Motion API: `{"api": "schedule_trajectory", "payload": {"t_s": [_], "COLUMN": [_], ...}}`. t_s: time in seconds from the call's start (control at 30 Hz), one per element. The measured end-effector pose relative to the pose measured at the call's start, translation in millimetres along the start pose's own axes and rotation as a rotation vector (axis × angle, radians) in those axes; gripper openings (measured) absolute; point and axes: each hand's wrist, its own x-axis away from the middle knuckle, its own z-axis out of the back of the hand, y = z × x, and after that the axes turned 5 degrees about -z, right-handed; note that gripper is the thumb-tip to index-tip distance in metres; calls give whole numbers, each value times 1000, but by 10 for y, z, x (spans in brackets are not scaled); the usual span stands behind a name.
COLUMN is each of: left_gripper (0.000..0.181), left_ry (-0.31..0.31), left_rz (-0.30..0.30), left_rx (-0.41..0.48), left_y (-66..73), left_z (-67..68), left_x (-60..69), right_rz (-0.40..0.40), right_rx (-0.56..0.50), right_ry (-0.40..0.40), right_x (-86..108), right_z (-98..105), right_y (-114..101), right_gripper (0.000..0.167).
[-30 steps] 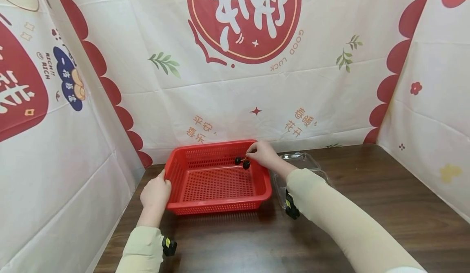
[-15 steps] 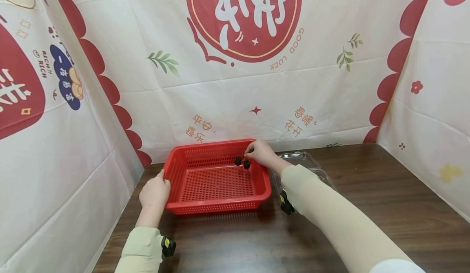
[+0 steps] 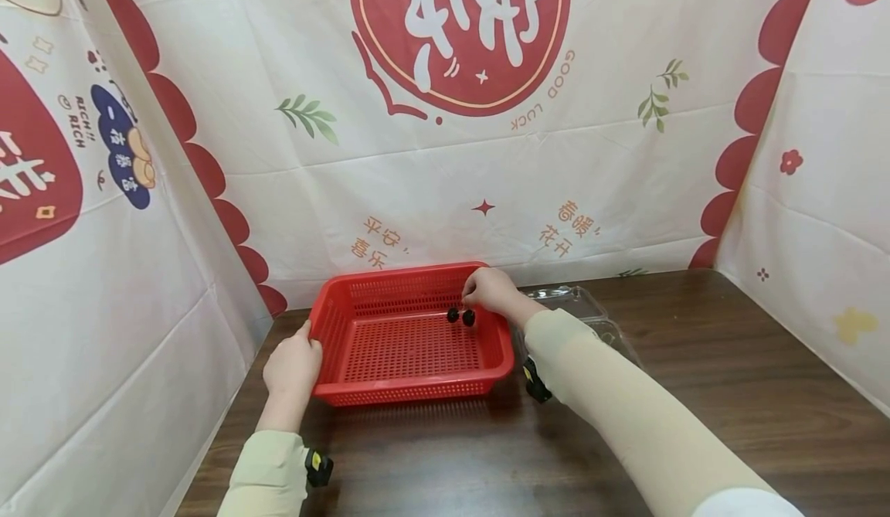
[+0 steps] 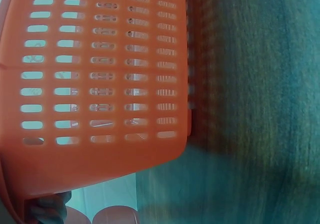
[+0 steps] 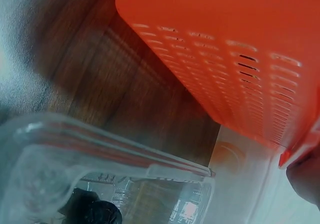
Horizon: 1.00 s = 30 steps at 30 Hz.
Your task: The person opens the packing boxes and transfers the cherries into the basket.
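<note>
A red slotted plastic basket (image 3: pixel 410 389) sits on the wooden table. My left hand (image 3: pixel 292 366) grips its left rim; in the left wrist view the dark fingers (image 4: pixel 49 209) show at the rim's lower corner. Over the basket's right rear part, my right hand (image 3: pixel 494 291) pinches the thin stem of a pair of dark, cherry-like balls (image 3: pixel 469 318). They hang low inside the basket; whether they touch its floor I cannot tell. In the right wrist view the fingertips and the pair are hidden behind the basket wall, and only part of the hand shows at the right edge.
Right of the basket lies a clear plastic clamshell box (image 3: pixel 566 297), partly under my right forearm. Dark round items (image 5: pixel 102 213) show inside it in the right wrist view. Printed white cloth (image 3: pixel 445 185) stands behind and on both sides of the table (image 3: pixel 695 362).
My right hand has shifted slightly left, and the dark pair has sunk a little lower in the basket. The right sleeve has moved left too. My left hand stays on the rim.
</note>
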Motion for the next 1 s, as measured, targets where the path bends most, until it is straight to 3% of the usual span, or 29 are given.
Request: {"api": "schedule_trajectory", "payload": {"t_s": [0.37, 0.5, 0.77, 1.0], "left_gripper": [51, 51, 51, 51], "left_ry": [-4, -9, -24, -32], "left_rz": [0, 3, -6, -7], "left_rx": [-1, -1, -20, -21], "left_y": [6, -2, 1, 0], "left_z": [-20, -17, -3, 1], "left_x": [2, -12, -27, -2], "right_rz": [-42, -12, -1, 14], "right_rx": [-5, -24, -142, -92], "right_ry": [-22, -39, -82, -61], "right_x": [37, 60, 166, 282], "right_z": [7, 30, 181, 355], "right_y": [-14, -21, -47, -93], "right_gripper": [7, 9, 14, 16]}}
